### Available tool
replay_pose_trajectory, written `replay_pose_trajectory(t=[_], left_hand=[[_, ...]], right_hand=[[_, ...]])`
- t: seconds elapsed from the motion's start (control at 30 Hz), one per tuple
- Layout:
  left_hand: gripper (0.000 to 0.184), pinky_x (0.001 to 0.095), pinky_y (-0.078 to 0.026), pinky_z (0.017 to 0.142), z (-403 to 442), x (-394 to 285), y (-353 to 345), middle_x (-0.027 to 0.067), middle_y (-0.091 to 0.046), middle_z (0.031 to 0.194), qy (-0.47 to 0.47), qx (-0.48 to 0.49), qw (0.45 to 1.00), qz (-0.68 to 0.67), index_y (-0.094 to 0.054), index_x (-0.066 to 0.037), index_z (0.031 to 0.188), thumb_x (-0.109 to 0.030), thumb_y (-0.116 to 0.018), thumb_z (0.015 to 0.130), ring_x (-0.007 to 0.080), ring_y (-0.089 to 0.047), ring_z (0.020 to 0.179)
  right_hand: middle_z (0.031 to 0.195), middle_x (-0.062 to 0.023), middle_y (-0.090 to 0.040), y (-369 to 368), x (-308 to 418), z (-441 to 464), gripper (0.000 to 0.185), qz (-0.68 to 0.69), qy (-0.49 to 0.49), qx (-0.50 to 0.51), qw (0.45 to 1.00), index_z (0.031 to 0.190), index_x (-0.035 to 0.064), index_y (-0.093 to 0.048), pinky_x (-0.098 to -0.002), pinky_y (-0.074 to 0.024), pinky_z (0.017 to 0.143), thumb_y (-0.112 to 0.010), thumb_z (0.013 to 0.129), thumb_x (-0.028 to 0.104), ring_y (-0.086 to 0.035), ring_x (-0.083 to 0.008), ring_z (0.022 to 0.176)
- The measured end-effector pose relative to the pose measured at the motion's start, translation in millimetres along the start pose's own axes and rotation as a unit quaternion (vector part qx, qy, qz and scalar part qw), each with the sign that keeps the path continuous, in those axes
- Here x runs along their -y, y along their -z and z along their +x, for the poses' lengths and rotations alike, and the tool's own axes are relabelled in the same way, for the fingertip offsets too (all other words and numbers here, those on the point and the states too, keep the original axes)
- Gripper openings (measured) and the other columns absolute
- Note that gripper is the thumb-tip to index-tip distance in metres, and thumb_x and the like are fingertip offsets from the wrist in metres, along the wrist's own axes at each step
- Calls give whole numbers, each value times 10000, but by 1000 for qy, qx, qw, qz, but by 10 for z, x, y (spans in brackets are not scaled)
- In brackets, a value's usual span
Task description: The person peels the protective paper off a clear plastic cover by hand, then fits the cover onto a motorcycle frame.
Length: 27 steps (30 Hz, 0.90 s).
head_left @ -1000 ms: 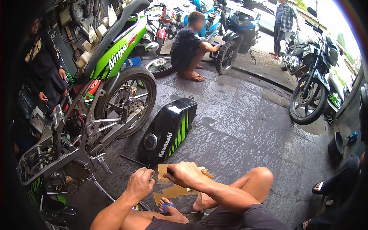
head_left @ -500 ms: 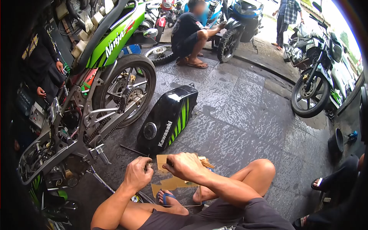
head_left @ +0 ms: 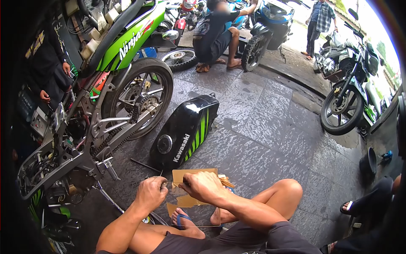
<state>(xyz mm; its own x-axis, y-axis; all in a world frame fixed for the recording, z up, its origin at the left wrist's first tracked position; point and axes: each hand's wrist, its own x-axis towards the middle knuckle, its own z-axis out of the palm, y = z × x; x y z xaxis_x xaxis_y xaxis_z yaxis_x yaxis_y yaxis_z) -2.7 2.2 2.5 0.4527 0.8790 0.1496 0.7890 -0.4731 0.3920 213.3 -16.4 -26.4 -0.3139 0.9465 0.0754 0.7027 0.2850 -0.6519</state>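
Observation:
My left hand is closed, thumb and fingers pinched together at the top. A thin dark tip pokes up beside them; what it belongs to is unclear. Across a small gap, my right hand is curled shut, its fingertips pointing toward the left hand. What it pinches is too small to name. Beneath and between both hands is a brown card-like sheet with large cut-outs, partly hidden by the right hand and forearm. Just beyond them lies a black and green Kawasaki fuel tank.
A partly stripped motorcycle with a green tail panel stands at left. A co-worker squats by a blue motorcycle. Another motorcycle is at right, near a black basin. People stand at left and far right.
The co-worker at the back has shifted and raised an arm toward the blue motorcycle. My hands stay close together over the brown sheet, with only slight movement. The view has shifted a little.

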Motion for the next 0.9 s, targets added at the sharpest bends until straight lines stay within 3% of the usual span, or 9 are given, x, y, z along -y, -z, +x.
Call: replay_pose_trajectory(t=[0.23,0.3,0.37,0.4,0.47,0.53,0.6,0.8,0.9], left_hand=[[201,438,-556,752,9,57,-38,213,-703,876,-17,-8,1000,13,-705,18,923,-40,-635,744,392,-682,820],[216,387,-561,735,27,74,-44,204,-712,890,-17,-55,997,-48,-709,18,975,-40,-618,787,326,-709,792],[234,357,-566,760,92,35,19,204,-722,939,96,-30,977,-188,-709,20,1031,-46,-613,828,279,-730,859],[230,316,-556,743,114,56,21,165,-737,926,131,-28,959,-251,-708,22,1054,-66,-608,866,190,-721,825],[235,307,-552,730,156,46,128,121,-739,899,147,8,925,-350,-697,30,1075,-75,-604,887,150,-694,805],[250,274,-532,700,127,44,99,78,-712,874,111,-1,930,-349,-680,60,1094,-50,-566,900,111,-639,744],[254,269,-544,723,74,28,90,74,-725,895,126,6,930,-346,-681,56,1103,-32,-593,881,95,-651,794],[270,313,-569,679,77,74,72,141,-725,882,-29,-85,978,-187,-692,27,1069,-7,-661,802,209,-709,762],[298,370,-583,713,75,58,70,145,-704,839,-115,-125,982,-82,-676,25,1023,-15,-712,730,294,-700,763]], right_hand=[[717,-226,-664,71,56,18,349,-6,-11,13,1000,813,22,-651,-515,-529,634,-615,926,350,-676,-417,724],[725,-221,-668,76,13,10,346,-6,-8,-9,1000,823,30,-657,-512,-532,643,-621,921,360,-678,-414,726],[752,-205,-682,183,2,22,332,22,-23,-60,998,864,53,-679,-499,-541,676,-639,906,380,-681,-408,741],[785,-192,-696,223,-46,44,327,31,-26,-63,997,916,66,-694,-487,-544,696,-650,903,390,-686,-400,770],[851,-181,-714,336,-31,75,286,50,-65,-43,996,982,66,-725,-419,-559,691,-701,891,335,-710,-353,788],[779,-190,-704,352,-32,41,226,122,-63,-53,989,927,4,-712,-374,-538,647,-714,890,227,-711,-286,690],[796,-198,-711,424,35,28,271,127,-78,-24,988,933,14,-717,-414,-546,666,-695,897,281,-713,-353,748],[736,-186,-701,425,100,12,253,88,-68,-38,993,899,-28,-700,-355,-522,615,-698,895,225,-704,-286,650],[733,-187,-695,408,146,1,261,36,-51,-53,997,895,-14,-706,-372,-524,616,-700,890,246,-701,-317,663]])
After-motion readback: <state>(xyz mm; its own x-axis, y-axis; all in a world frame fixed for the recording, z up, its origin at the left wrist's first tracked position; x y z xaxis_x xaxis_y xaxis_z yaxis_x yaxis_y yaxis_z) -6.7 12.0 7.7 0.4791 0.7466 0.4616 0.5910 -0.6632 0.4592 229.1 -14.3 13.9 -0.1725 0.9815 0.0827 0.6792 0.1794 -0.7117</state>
